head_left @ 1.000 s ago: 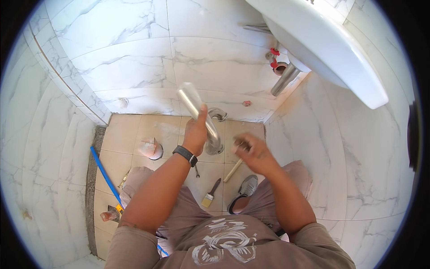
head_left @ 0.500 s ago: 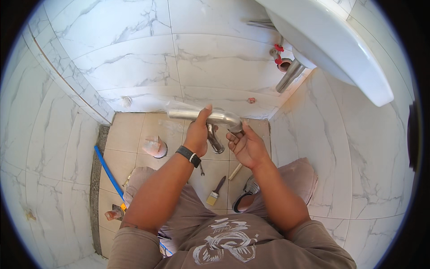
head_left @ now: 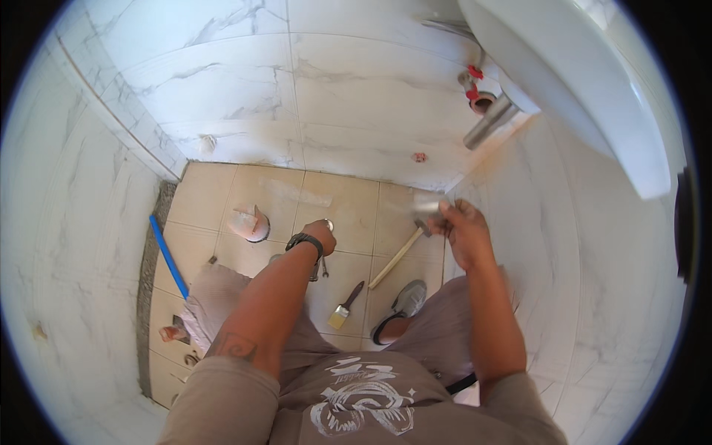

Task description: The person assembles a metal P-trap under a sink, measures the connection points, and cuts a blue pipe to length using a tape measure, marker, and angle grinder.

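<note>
My left hand [head_left: 320, 236], with a dark watch on its wrist, is closed around a chrome pipe piece. Only a bright end of that pipe [head_left: 328, 223] shows past the fingers; the hand covers most of it. Off to the right, my right hand [head_left: 467, 231] pinches a second chrome pipe piece [head_left: 430, 205], smeared by motion, so its shape is unclear. Below this piece lies a hammer [head_left: 397, 256] with a pale wooden handle. A small wrench [head_left: 324, 267] is on the floor beside my left wrist. Between my legs rests a paintbrush [head_left: 345, 305] with a dark handle.
At the upper right a white washbasin [head_left: 564, 81] juts out, a metal drain pipe [head_left: 489, 124] below it. Near that are a red-handled valve [head_left: 473, 72] and a wall opening [head_left: 483, 102]. A pinkish-white tub [head_left: 250, 224] and a blue pipe [head_left: 169, 256] are at left.
The chrome pipe pieces that were together between both hands are now apart. My left hand has lowered slightly; my right hand has moved right. The hammer now shows more fully.
</note>
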Demonstrator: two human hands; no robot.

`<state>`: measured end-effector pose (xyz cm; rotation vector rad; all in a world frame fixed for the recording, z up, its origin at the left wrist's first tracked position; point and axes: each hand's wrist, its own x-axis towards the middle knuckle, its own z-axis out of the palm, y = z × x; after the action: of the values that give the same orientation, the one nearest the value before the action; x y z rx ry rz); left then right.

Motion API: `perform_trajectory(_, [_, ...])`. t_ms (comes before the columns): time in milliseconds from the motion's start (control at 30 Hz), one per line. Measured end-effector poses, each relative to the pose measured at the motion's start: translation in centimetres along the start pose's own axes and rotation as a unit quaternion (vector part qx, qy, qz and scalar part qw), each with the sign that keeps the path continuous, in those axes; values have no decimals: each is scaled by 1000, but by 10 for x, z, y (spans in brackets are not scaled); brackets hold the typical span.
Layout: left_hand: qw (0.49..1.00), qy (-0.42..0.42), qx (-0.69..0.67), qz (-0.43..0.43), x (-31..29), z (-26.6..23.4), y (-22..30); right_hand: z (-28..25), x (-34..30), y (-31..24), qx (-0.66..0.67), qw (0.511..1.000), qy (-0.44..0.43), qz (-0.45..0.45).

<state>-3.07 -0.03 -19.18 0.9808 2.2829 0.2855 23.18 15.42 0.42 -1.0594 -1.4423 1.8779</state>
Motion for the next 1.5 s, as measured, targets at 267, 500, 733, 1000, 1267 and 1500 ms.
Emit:
perform_trajectory(267, [971,-180,67,-144,97,115,-44,-28,13,28,-158,986,13,50])
perform_trajectory(500, [977,59,-94,-183,85,120,-37,-13,23,41,-274,960,-35,49])
perform_trajectory(733, [874,-166,-373,265,-13,-61,115,10,8,40,-163,977,-130,45])
perform_trajectory(1000, [892,-83,-205,394,-124,-152,129,15,-14,-11,161,936,-300,93])
perform_trajectory(1267, [840,-108,-397,354,-133,-200,126,36,-3,-93,-136,916,-375,-33])
perform_trajectory(1500, [825,-104,-443,334,-122,-185,119,43,34,-61,-28,923,-383,24])
